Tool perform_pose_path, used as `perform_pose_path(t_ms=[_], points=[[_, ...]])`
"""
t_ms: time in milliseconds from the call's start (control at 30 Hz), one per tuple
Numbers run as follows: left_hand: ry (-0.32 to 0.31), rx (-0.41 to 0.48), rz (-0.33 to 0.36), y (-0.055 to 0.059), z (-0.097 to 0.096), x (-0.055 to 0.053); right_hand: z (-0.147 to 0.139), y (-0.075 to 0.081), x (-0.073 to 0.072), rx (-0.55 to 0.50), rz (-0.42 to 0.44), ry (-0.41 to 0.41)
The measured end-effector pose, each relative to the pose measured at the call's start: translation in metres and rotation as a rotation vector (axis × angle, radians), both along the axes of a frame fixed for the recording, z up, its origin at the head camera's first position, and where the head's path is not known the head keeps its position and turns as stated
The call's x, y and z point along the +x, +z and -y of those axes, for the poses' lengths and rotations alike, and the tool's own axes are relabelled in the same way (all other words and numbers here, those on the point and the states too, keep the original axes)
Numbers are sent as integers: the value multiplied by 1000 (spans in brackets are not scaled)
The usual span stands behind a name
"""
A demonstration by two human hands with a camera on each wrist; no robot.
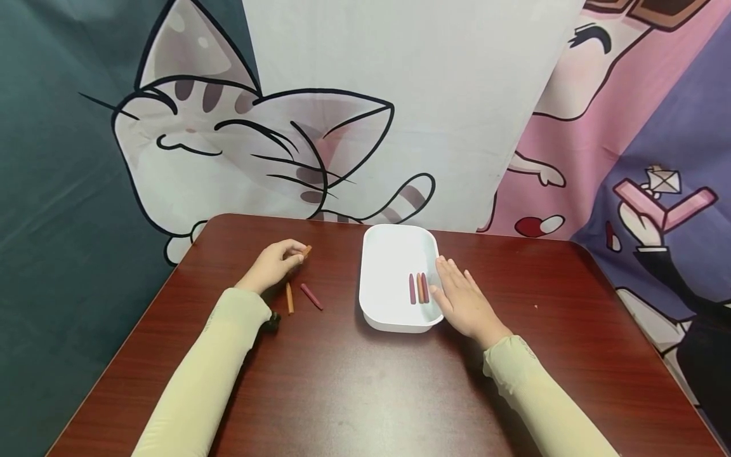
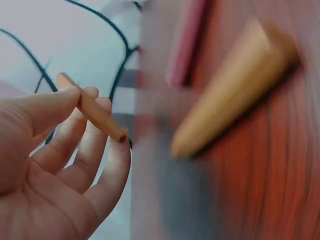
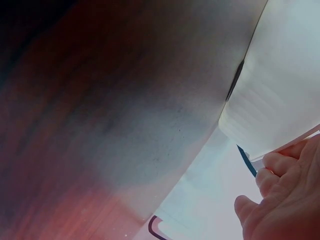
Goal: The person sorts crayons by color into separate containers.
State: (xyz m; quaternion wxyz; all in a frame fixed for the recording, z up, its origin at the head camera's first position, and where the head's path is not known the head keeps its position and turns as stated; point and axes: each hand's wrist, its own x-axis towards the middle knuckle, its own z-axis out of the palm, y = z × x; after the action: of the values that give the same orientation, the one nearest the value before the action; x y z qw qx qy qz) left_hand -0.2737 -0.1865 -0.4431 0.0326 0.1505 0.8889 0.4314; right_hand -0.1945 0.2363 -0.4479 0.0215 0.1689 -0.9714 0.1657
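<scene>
My left hand [image 1: 276,263] pinches a short tan crayon-like stick [image 2: 95,112] between thumb and fingers, raised above the left part of the table. Below that hand, a second tan stick [image 1: 289,298] and a dark pink stick [image 1: 311,296] lie apart on the wood. To the right stands a white rectangular tray [image 1: 385,266]. Inside it, near the right wall, a dark pink stick [image 1: 412,289], an orange-brown one [image 1: 419,287] and another dark pink one [image 1: 425,287] lie side by side. With fingers extended, my right hand [image 1: 465,304] rests against the tray's right rim.
The dark red-brown wooden table [image 1: 354,393] ends just behind the tray. A cloth backdrop [image 1: 457,114] with cartoon animals hangs beyond its far edge. A small dark object [image 1: 271,322] shows at the left cuff.
</scene>
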Motion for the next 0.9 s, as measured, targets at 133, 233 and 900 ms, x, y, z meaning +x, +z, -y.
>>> perform_pose_path(t_ms=[133,233,900], points=[[8,316,186,2,-4,3,0,-1,0,-3,-1,2],[18,504,299,3,-9,5,0,-1,-1,5,4,2],[-20,816,500,31,-77,21,1,2,0,5,19,-2]])
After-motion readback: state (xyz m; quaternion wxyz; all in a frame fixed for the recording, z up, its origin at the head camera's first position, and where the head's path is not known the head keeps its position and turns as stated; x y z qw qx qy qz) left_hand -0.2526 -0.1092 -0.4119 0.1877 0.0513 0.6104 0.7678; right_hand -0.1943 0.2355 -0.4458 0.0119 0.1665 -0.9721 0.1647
